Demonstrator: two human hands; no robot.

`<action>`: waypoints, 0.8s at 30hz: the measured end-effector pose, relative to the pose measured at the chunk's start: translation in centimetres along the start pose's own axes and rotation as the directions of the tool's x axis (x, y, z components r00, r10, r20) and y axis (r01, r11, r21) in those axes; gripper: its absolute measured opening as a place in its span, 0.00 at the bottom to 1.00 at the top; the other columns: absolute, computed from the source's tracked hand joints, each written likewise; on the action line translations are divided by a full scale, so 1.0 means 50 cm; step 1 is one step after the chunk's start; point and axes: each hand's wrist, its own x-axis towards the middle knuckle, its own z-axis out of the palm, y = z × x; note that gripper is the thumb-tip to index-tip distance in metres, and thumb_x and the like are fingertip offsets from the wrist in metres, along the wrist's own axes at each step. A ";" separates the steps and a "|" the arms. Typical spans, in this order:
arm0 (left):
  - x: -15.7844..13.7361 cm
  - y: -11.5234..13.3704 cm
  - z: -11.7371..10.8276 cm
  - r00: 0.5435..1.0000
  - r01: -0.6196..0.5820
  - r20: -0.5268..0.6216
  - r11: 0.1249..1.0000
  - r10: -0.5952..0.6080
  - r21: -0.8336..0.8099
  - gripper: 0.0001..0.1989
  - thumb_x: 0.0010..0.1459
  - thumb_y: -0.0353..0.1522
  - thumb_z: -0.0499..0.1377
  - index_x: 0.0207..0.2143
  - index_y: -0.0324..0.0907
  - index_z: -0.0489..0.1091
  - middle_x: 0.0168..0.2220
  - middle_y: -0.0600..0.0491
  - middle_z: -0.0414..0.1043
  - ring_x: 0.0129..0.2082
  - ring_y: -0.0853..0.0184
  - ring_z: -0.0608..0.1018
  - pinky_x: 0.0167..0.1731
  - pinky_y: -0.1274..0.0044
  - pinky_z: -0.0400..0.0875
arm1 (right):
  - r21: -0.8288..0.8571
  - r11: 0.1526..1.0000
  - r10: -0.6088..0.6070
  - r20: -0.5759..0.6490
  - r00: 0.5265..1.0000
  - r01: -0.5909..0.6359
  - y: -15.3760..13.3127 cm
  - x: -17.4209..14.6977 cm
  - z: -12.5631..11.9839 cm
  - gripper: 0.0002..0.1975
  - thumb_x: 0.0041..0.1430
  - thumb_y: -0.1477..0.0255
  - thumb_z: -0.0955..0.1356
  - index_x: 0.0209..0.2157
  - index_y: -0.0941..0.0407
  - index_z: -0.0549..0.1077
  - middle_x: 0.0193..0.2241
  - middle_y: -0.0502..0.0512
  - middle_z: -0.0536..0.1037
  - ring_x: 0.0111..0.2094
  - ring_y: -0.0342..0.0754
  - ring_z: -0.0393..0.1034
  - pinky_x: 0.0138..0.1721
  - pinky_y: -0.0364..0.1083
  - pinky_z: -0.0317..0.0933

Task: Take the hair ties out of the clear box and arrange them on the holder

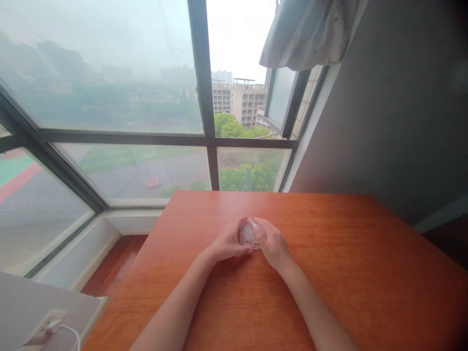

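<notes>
A small clear plastic box [249,234] with small coloured bits inside sits between both my hands, just above the orange-brown wooden table [365,273]. My left hand [228,243] cups its left side, fingers curled around it. My right hand [272,243] grips its right side, fingers wrapped over the top. Most of the box is hidden by my fingers. Both forearms reach in from the bottom edge of the view.
A large window [146,136] with dark frames runs behind the table's far edge. A grey wall [395,112] stands on the right, a bunched curtain [307,34] hangs above. A white ledge with a plug and cable [51,326] lies at bottom left.
</notes>
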 end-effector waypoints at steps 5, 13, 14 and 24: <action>-0.006 0.001 -0.014 0.996 0.095 0.009 0.992 -0.094 -0.085 0.32 0.42 0.29 0.67 0.50 0.39 0.60 0.48 0.47 0.66 0.46 0.59 0.70 0.46 0.70 0.67 | -0.013 0.996 0.086 -0.039 0.996 -0.086 0.026 0.003 -0.003 0.22 0.62 0.67 0.58 0.56 0.55 0.66 0.54 0.56 0.70 0.55 0.51 0.64 0.56 0.50 0.59; -0.042 0.044 -0.151 0.965 0.263 0.053 0.932 -0.258 -0.248 0.38 0.42 0.28 0.64 0.57 0.46 0.57 0.45 0.51 0.66 0.45 0.63 0.71 0.45 0.72 0.68 | -0.069 0.990 0.124 -0.048 0.991 -0.127 0.044 0.005 0.008 0.21 0.62 0.67 0.59 0.53 0.57 0.68 0.52 0.59 0.71 0.53 0.51 0.65 0.55 0.50 0.59; -0.050 0.045 -0.170 0.959 0.282 0.044 0.939 -0.279 -0.198 0.37 0.42 0.28 0.63 0.57 0.46 0.58 0.44 0.51 0.66 0.44 0.63 0.71 0.44 0.71 0.68 | -0.073 0.989 0.125 -0.044 0.991 -0.128 0.044 0.005 0.009 0.21 0.62 0.66 0.59 0.53 0.57 0.68 0.52 0.59 0.71 0.53 0.52 0.65 0.55 0.50 0.59; -0.068 0.037 -0.164 0.972 0.200 -0.057 0.681 -0.227 0.704 0.31 0.46 0.26 0.55 0.55 0.49 0.65 0.51 0.47 0.63 0.48 0.56 0.70 0.49 0.67 0.64 | -0.100 0.990 0.097 -0.042 0.994 -0.101 0.055 0.002 0.021 0.20 0.61 0.65 0.60 0.52 0.56 0.69 0.51 0.58 0.71 0.51 0.52 0.65 0.55 0.51 0.59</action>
